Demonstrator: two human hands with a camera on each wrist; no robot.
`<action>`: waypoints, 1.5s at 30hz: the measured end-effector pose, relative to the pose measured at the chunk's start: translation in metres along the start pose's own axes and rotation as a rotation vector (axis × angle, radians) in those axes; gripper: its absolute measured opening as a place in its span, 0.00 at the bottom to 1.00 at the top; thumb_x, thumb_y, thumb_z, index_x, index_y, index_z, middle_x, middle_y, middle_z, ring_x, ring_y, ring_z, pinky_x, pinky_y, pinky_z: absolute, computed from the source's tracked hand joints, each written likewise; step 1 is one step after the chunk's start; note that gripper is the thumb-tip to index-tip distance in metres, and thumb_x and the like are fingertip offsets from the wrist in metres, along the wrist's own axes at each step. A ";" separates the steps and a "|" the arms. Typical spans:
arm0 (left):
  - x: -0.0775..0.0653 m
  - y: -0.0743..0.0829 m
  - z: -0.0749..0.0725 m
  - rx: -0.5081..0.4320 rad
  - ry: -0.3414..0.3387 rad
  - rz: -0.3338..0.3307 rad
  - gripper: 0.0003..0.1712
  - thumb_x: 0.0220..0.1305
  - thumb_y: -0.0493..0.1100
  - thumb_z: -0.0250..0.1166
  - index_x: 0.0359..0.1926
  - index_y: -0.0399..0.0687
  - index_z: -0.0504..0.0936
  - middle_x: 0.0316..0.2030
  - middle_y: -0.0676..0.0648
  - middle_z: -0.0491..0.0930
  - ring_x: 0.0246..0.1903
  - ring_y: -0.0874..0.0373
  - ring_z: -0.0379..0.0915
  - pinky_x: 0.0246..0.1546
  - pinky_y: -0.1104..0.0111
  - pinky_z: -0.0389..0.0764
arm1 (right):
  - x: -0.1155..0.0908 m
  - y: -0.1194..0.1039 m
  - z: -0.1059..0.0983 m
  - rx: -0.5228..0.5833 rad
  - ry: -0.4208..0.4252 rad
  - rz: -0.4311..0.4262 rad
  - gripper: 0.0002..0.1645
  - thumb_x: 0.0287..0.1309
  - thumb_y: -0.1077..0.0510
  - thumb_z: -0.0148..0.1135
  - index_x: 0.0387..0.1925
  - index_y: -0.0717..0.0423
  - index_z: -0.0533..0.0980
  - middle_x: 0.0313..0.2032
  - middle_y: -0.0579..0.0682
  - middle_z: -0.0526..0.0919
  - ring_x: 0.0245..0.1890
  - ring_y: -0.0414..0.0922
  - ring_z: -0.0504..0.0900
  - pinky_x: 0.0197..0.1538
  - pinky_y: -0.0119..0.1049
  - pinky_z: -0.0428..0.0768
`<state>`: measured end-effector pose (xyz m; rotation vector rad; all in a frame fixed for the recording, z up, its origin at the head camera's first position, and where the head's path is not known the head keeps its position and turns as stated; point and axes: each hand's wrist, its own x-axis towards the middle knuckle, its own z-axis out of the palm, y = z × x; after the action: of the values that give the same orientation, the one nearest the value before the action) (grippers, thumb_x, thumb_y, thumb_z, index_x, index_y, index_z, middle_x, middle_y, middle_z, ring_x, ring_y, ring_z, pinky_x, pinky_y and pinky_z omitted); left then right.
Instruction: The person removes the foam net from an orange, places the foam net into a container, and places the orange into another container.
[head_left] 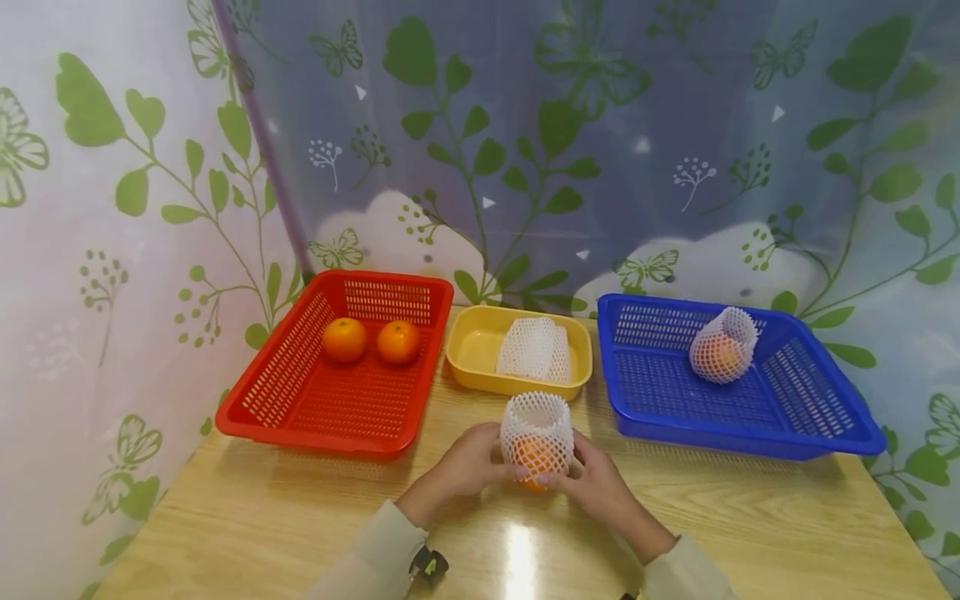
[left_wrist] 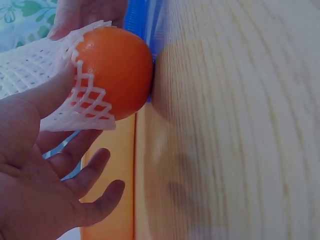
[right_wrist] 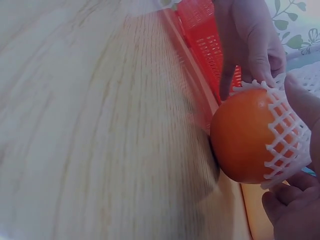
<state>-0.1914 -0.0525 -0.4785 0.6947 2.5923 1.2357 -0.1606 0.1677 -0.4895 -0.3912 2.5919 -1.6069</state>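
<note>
An orange [left_wrist: 122,70] stands on the wooden table, its upper part inside a white foam net sleeve [head_left: 537,417]. The sleeve's free end rises above the fruit, and the orange's lower part shows bare in both wrist views. On the left side, my left hand [head_left: 471,460] pinches the net between thumb and fingers, its other fingers spread in the left wrist view. Opposite it, my right hand [head_left: 600,487] grips the net from the right. Both thumbs lie on the near side of the netted orange.
A red basket [head_left: 315,433] at left holds two oranges [head_left: 371,342]. Behind my hands, a yellow tray [head_left: 480,382] contains white foam nets [head_left: 532,348]. The blue basket [head_left: 738,437] at right holds a netted fruit [head_left: 722,350]. A patterned curtain [head_left: 480,150] hangs behind the table.
</note>
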 end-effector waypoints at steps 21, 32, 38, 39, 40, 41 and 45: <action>-0.001 0.002 -0.001 -0.042 0.009 0.005 0.38 0.53 0.51 0.75 0.62 0.42 0.73 0.60 0.41 0.74 0.62 0.46 0.67 0.65 0.51 0.64 | -0.001 0.002 0.001 -0.041 0.045 0.000 0.32 0.49 0.51 0.75 0.54 0.60 0.77 0.51 0.55 0.83 0.58 0.55 0.76 0.63 0.57 0.68; 0.000 0.002 0.003 -0.126 -0.010 0.050 0.37 0.54 0.49 0.74 0.63 0.47 0.72 0.61 0.47 0.75 0.64 0.52 0.65 0.68 0.53 0.60 | 0.003 0.000 -0.005 0.017 0.075 -0.085 0.18 0.53 0.58 0.72 0.45 0.62 0.82 0.43 0.53 0.86 0.47 0.48 0.83 0.54 0.45 0.79; 0.000 0.003 0.002 -0.105 -0.012 0.013 0.38 0.54 0.49 0.74 0.65 0.47 0.71 0.62 0.47 0.74 0.65 0.51 0.64 0.68 0.52 0.60 | 0.003 0.000 -0.006 0.050 0.048 -0.048 0.33 0.52 0.57 0.72 0.59 0.63 0.73 0.55 0.59 0.80 0.57 0.56 0.77 0.62 0.56 0.70; 0.000 0.003 0.002 -0.097 -0.011 0.007 0.38 0.55 0.49 0.74 0.65 0.47 0.71 0.62 0.47 0.74 0.65 0.50 0.64 0.67 0.52 0.61 | 0.003 0.000 -0.005 0.055 0.048 -0.047 0.37 0.52 0.57 0.73 0.62 0.64 0.71 0.57 0.61 0.78 0.59 0.57 0.75 0.63 0.56 0.69; 0.000 0.003 0.002 -0.090 -0.010 -0.001 0.38 0.55 0.49 0.74 0.65 0.47 0.71 0.62 0.47 0.74 0.65 0.50 0.65 0.67 0.52 0.61 | 0.003 0.000 -0.005 0.058 0.049 -0.047 0.40 0.52 0.57 0.73 0.64 0.64 0.68 0.60 0.61 0.75 0.60 0.58 0.74 0.64 0.57 0.67; 0.000 0.003 0.002 -0.085 -0.009 -0.007 0.38 0.55 0.49 0.74 0.65 0.46 0.71 0.62 0.47 0.74 0.65 0.50 0.65 0.67 0.52 0.61 | 0.004 0.000 -0.005 0.059 0.049 -0.052 0.42 0.51 0.57 0.73 0.66 0.64 0.66 0.62 0.63 0.73 0.62 0.59 0.72 0.65 0.57 0.65; 0.000 0.003 0.002 -0.079 0.009 -0.008 0.34 0.55 0.49 0.74 0.61 0.46 0.74 0.58 0.46 0.77 0.62 0.49 0.68 0.65 0.52 0.65 | 0.004 -0.002 -0.004 0.074 0.051 -0.055 0.46 0.49 0.57 0.75 0.68 0.60 0.63 0.64 0.61 0.70 0.64 0.59 0.68 0.66 0.59 0.63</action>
<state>-0.1897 -0.0494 -0.4773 0.6648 2.5350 1.3336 -0.1650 0.1694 -0.4857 -0.4247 2.5705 -1.7470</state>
